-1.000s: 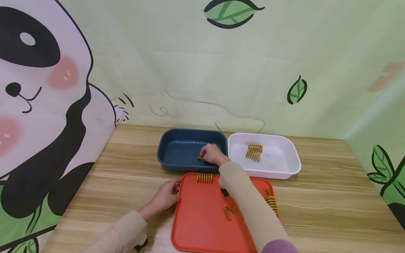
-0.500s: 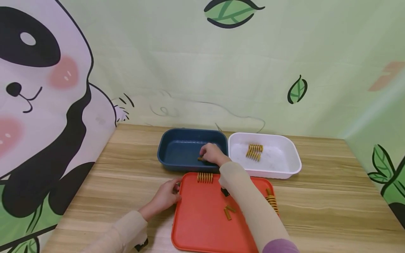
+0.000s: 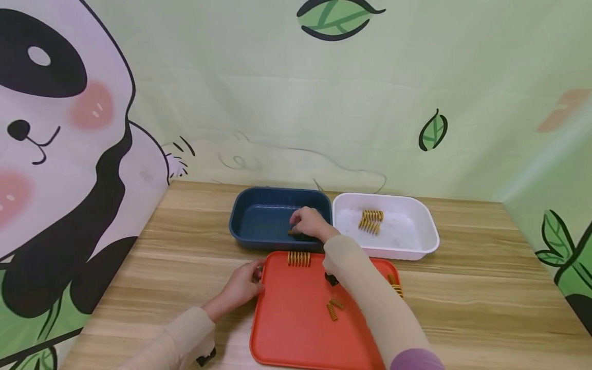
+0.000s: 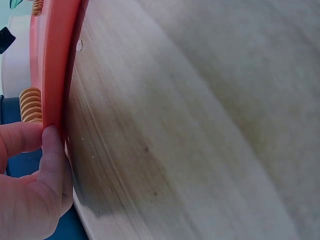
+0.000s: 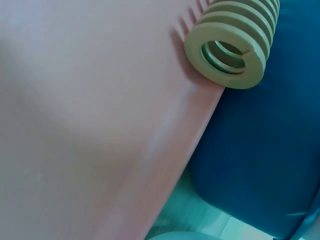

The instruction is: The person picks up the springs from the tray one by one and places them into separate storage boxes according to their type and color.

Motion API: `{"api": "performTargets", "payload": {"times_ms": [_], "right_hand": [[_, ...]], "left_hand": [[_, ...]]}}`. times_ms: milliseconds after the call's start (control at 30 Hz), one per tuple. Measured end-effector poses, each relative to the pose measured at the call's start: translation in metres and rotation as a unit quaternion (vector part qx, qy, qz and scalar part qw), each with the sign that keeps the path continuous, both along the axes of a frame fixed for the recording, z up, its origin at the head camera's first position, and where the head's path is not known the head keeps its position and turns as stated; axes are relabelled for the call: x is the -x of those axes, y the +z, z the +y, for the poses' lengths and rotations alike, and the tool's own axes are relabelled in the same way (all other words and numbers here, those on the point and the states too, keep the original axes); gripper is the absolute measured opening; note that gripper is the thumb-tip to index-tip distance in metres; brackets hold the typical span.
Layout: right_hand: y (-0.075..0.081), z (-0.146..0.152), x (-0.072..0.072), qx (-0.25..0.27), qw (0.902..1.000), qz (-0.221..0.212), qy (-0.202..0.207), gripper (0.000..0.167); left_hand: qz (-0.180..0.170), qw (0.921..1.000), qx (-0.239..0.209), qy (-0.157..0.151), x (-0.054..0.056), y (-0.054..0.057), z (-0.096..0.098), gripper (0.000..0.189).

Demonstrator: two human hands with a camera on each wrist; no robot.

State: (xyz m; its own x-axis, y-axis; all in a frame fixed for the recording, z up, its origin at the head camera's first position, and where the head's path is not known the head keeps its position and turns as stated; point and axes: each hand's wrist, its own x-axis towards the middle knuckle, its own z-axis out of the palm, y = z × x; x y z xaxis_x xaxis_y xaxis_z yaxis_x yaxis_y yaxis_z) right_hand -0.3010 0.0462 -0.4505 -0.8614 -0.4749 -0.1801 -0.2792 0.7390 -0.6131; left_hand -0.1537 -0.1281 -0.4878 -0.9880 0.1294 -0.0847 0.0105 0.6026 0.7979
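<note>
My right hand (image 3: 312, 223) reaches into the dark blue bin (image 3: 259, 240), fingers bent down over a small gold spring (image 3: 292, 232). The spring lies at the fingertips; whether they still pinch it is too small to tell. At the red tray's (image 3: 296, 329) left side, my left hand (image 3: 240, 285) grips the rim; in the left wrist view the thumb and a finger pinch it. A large gold spring (image 3: 298, 259) rests by the tray's far edge, and the right wrist view shows this coil spring (image 5: 227, 50) close up. Two small springs (image 3: 332, 311) lie mid-tray.
Beside the blue bin stands a white bin (image 3: 416, 246) with two gold springs (image 3: 371, 221) in it. Another large spring (image 3: 396, 291) sits at the tray's right edge, partly behind my right sleeve (image 3: 370, 288). A printed cloth (image 3: 277, 113) hangs behind the wooden table (image 3: 462, 298).
My right fingers have risen slightly above the small spring in the blue bin, and the right forearm has shifted a little rightward, covering more of the right-edge spring. The left hand stays put.
</note>
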Motion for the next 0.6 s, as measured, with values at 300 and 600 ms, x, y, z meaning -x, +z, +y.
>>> {"api": "performTargets", "payload": {"times_ms": [300, 600], "right_hand": [[0.0020, 0.0048, -0.0023, 0.023, 0.9997, -0.010, 0.005, 0.021], [0.0047, 0.0099, -0.0046, 0.027, 0.9995, -0.003, 0.017, 0.022]], "left_hand": [[0.004, 1.0000, 0.005, -0.004, -0.0003, 0.0005, 0.0003, 0.053], [0.010, 0.9998, 0.016, -0.005, 0.0007, 0.0004, 0.0001, 0.051]]}}
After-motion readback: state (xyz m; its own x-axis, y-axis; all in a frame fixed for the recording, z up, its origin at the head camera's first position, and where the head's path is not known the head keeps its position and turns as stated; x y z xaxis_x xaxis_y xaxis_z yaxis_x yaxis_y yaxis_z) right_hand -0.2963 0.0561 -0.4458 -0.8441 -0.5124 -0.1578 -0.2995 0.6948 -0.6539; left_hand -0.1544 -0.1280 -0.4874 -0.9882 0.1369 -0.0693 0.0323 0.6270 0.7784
